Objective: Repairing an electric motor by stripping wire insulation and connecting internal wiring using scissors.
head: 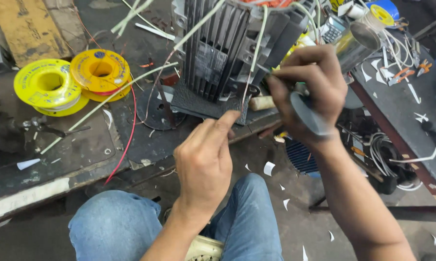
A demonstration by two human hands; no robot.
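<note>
Two yellow spools [73, 79] of wire lie on the dark, scuffed bench [82, 145], and paper scraps litter the floor by your jeans. The grey finned motor [227, 48] stands on the bench edge, with white sleeved leads [259, 36] trailing down from its top. Your right hand [310, 92] is clenched round a grey-handled tool [310, 113] at a lead. Your left hand [206, 162] pinches something thin below the motor.
</note>
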